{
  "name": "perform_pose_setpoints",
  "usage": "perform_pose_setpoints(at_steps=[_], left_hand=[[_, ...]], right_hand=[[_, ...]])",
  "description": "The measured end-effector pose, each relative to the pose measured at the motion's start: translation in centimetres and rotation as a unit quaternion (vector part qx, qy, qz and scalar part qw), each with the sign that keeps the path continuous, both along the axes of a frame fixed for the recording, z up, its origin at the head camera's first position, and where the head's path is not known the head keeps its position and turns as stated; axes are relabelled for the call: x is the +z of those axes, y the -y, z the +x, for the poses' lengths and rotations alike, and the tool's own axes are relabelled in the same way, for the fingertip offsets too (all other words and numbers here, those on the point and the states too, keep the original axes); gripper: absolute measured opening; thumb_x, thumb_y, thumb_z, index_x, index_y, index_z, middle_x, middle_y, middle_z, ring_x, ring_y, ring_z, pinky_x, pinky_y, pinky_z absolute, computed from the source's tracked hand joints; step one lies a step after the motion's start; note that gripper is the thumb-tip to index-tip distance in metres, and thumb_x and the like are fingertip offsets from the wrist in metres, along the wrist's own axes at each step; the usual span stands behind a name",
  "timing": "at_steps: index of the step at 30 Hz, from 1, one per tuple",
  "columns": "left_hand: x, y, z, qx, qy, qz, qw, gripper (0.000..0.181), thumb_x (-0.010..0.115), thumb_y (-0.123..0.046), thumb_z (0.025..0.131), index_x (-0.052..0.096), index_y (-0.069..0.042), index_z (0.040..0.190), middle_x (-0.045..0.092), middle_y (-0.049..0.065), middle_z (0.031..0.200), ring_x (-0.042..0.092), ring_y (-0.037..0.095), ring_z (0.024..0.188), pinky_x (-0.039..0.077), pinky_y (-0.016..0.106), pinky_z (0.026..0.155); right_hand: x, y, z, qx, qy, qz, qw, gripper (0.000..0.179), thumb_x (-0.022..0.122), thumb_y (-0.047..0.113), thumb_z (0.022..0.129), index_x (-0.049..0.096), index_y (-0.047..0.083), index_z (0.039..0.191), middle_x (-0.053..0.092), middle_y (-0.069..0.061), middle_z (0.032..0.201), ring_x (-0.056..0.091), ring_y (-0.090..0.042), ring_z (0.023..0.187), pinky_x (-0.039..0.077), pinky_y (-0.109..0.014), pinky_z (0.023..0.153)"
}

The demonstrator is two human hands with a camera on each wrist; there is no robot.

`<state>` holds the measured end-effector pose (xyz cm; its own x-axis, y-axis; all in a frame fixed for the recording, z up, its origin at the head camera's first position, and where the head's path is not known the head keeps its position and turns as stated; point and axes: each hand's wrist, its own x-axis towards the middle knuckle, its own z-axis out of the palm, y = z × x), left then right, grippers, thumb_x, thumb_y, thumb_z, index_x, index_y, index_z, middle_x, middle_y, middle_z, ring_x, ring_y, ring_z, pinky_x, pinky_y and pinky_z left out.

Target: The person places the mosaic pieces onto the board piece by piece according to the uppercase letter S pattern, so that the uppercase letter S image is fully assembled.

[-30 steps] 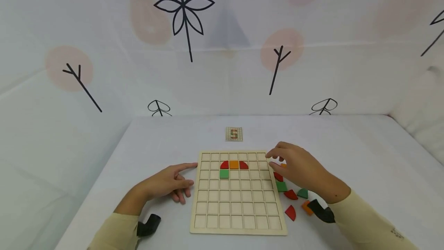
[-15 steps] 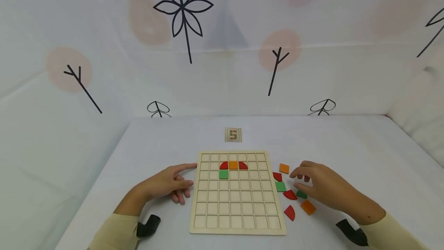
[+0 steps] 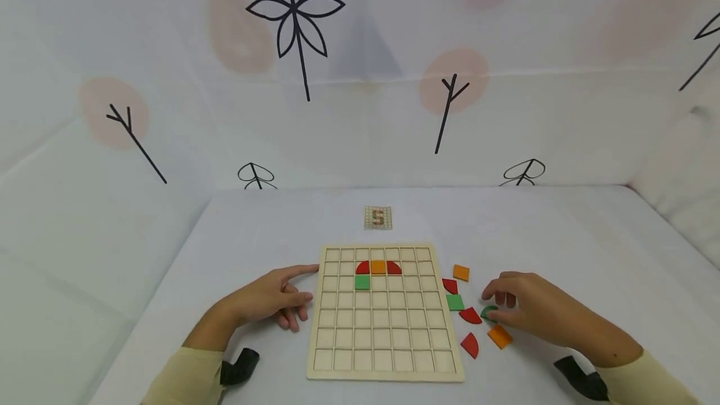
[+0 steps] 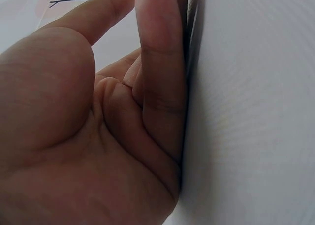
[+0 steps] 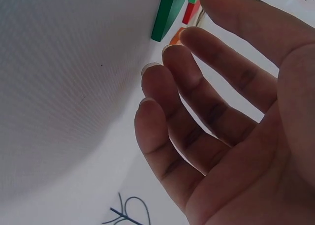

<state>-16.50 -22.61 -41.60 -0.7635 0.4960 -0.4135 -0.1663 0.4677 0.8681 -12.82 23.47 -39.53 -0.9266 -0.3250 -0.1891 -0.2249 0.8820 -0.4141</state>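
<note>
A square-celled wooden board [image 3: 388, 324] lies on the white table. On it sit an orange square [image 3: 379, 267] between two red quarter-circle tiles, with a green square [image 3: 362, 282] below the left one. My left hand [image 3: 270, 295] rests on the table, its index fingertip at the board's left edge. Right of the board, my right hand [image 3: 531, 305] hovers with loosely bent fingers and nothing between them. Its thumb is by a green quarter-circle tile [image 3: 488, 313], partly covered in the head view. In the right wrist view that green tile [image 5: 166, 18] lies beyond the fingers [image 5: 189, 70].
Loose tiles lie right of the board: orange squares [image 3: 461, 273] [image 3: 499, 336], a green square [image 3: 455, 302] and red quarter circles [image 3: 470, 315] [image 3: 470, 345] [image 3: 450, 286]. Behind the board lies a small pattern card [image 3: 378, 218] showing an S shape. A printed cloth [image 3: 360, 130] hangs behind.
My right hand has moved right and down from the board's upper right edge to the loose green quarter-circle tile. The left hand has stayed at the board's left edge.
</note>
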Motion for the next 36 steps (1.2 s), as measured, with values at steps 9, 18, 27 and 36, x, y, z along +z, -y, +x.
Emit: perform_pose_setpoints(at_steps=[9, 18, 27, 36], left_hand=[[0.09, -0.07, -0.02, 0.001, -0.003, -0.006, 1.0000, 0.070, 0.068, -0.032, 0.096, 0.034, -0.024, 0.156, 0.072, 0.010, 0.082, 0.073, 0.022, 0.066, 0.059, 0.031, 0.061], [0.14, -0.03, -0.01, 0.002, -0.002, -0.004, 1.0000, 0.070, 0.068, -0.031, 0.096, 0.033, -0.023, 0.157, 0.072, 0.010, 0.082, 0.072, 0.022, 0.066, 0.059, 0.031, 0.060], [-0.08, 0.06, 0.03, 0.003, 0.002, -0.004, 1.0000, 0.070, 0.068, -0.031, 0.096, 0.033, -0.023, 0.157, 0.073, 0.010, 0.082, 0.072, 0.021, 0.065, 0.059, 0.030, 0.060], [0.02, 0.05, -0.03, 0.003, -0.002, -0.004, 1.0000, 0.070, 0.068, -0.032, 0.096, 0.033, -0.023, 0.157, 0.073, 0.010, 0.082, 0.073, 0.022, 0.066, 0.059, 0.031, 0.059]], right_hand=[[-0.08, 0.09, -0.20, -0.004, 0.023, 0.001, 0.9997, 0.025, 0.086, 0.025, 0.078, 0.075, 0.020, 0.100, 0.060, 0.009, 0.083, 0.052, -0.011, 0.081, 0.048, -0.019, 0.066], [-0.14, 0.02, -0.23, -0.013, 0.019, 0.014, 0.9996, 0.026, 0.087, 0.027, 0.076, 0.075, 0.020, 0.098, 0.060, 0.008, 0.083, 0.052, -0.011, 0.080, 0.048, -0.020, 0.066], [-0.27, 0.17, -0.65, -0.031, 0.035, 0.028, 0.9985, 0.025, 0.088, 0.027, 0.075, 0.076, 0.019, 0.095, 0.064, 0.005, 0.090, 0.054, -0.013, 0.083, 0.056, -0.031, 0.076], [-0.20, 0.35, -0.58, -0.028, 0.024, 0.041, 0.9985, 0.021, 0.087, 0.026, 0.076, 0.074, 0.021, 0.092, 0.062, 0.007, 0.086, 0.053, -0.013, 0.082, 0.055, -0.029, 0.075]])
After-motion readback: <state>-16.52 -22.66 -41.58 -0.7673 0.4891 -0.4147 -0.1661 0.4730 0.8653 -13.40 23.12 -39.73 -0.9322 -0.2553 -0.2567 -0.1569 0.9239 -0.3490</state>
